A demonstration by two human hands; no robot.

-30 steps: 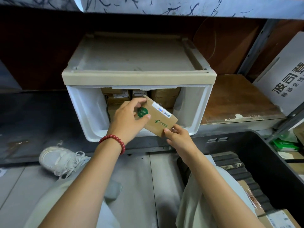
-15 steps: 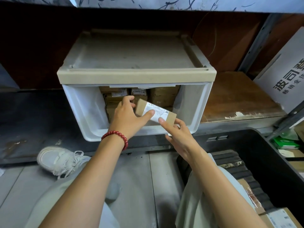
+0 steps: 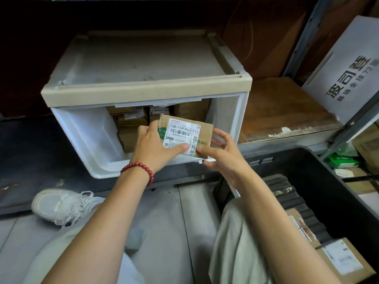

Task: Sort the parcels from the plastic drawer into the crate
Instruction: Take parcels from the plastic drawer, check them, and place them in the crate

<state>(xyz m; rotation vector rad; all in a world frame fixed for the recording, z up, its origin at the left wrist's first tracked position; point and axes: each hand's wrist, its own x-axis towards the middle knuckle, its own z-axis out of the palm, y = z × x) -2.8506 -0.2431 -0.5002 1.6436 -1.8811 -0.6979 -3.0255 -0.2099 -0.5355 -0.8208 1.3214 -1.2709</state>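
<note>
A small brown cardboard parcel (image 3: 203, 130) with a white barcode label facing me is held in front of the open white plastic drawer (image 3: 86, 140). My left hand (image 3: 152, 148), with a red bead bracelet on the wrist, grips its left side, thumb across the label. My right hand (image 3: 223, 154) pinches its lower right edge. Several more brown parcels (image 3: 131, 124) stand at the back of the drawer. The black crate (image 3: 320, 181) sits low at the right with labelled parcels (image 3: 344, 261) inside.
The drawer sits in a beige cabinet (image 3: 143, 91) on a low shelf. A wooden shelf board (image 3: 283, 111) and a white printed carton (image 3: 348, 74) lie to the right. My white shoe (image 3: 61, 206) and knees are below on the grey floor.
The parcel has been turned over so that its white label faces me. Both hands have shifted their hold, and it has come slightly out of the drawer toward me.
</note>
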